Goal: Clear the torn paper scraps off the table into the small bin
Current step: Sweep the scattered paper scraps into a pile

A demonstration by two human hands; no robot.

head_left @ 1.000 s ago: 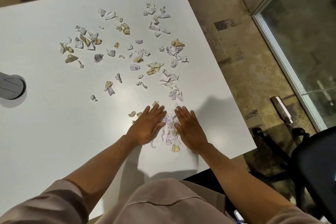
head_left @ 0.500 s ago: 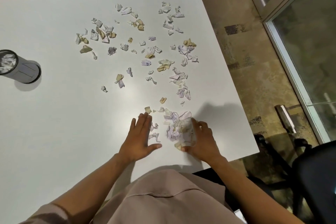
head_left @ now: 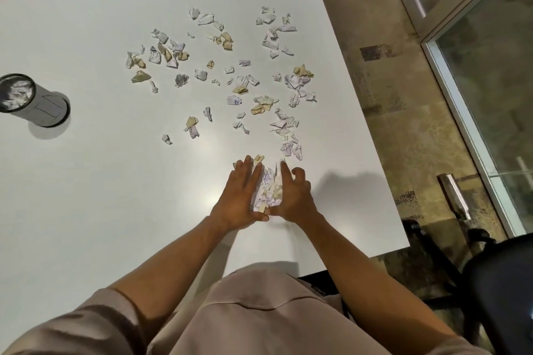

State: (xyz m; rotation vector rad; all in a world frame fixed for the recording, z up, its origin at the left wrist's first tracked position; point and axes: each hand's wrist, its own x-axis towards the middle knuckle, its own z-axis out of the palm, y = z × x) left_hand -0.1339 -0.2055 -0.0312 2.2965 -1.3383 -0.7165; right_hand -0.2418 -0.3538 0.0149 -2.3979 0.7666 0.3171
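White and tan crumpled paper scraps (head_left: 266,187) sit bunched between your left hand (head_left: 238,199), fingers straight, and right hand (head_left: 292,196), fingers curled against them; small bin (head_left: 31,101) far left.

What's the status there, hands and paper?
Left hand flat, right hand curled, both pressing a gathered pile of scraps. Small bin far left, holding paper. Many loose scraps beyond.

light: warm overhead light is shining, fairly dim | glare: soft hotspots are glowing on the table (head_left: 86,210) near its near edge | shadows: the hands are casting a shadow toward the right edge | distortion: wide-angle lens is bending the table edges | focus: slightly soft throughout
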